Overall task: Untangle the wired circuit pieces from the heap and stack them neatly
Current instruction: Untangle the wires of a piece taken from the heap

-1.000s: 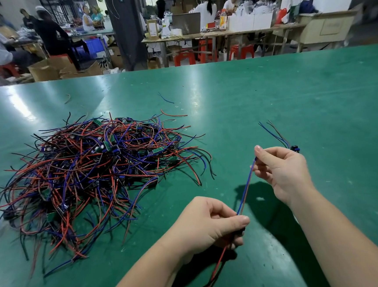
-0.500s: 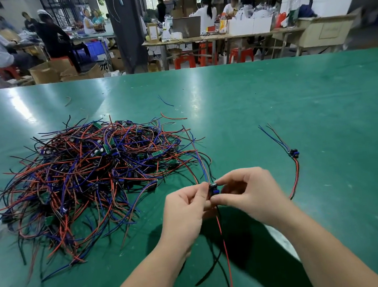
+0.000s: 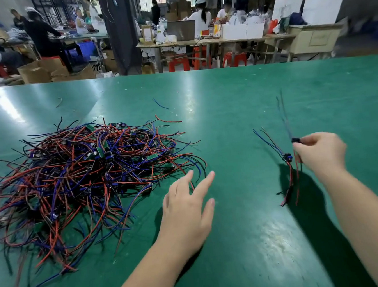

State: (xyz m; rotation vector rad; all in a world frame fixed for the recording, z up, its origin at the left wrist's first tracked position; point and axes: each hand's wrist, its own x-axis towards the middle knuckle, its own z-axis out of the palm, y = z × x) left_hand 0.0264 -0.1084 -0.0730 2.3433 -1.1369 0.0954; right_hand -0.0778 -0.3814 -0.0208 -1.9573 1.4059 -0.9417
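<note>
Workshop floor behind, people at far tables. Green desk [image 3: 237,107] in front, glossy.

Heap [image 3: 90,175] of red, blue and black wired boards sits on the left half, hardly reduced.

Change since half a second ago: both hands were pinching one piece together at the heap's near edge. They have now split.
- Right hand [image 3: 319,152] has carried the freed piece [image 3: 295,140] across to the right. Its fingertips pinch the small dark module, and the wires above and below it are blurred by motion.
- It holds this just beside the laid piece [image 3: 287,157], which was already lying there. Whether the two touch I cannot tell.
- Left hand [image 3: 187,210] has let go. Its fingers are spread and straight and hold nothing, the tips reaching the heap's right fringe.

Reading: the second piece is about to join the first, so the stack is only starting. The left hand is likely after the next one, with nearly all the work still ahead.
</note>
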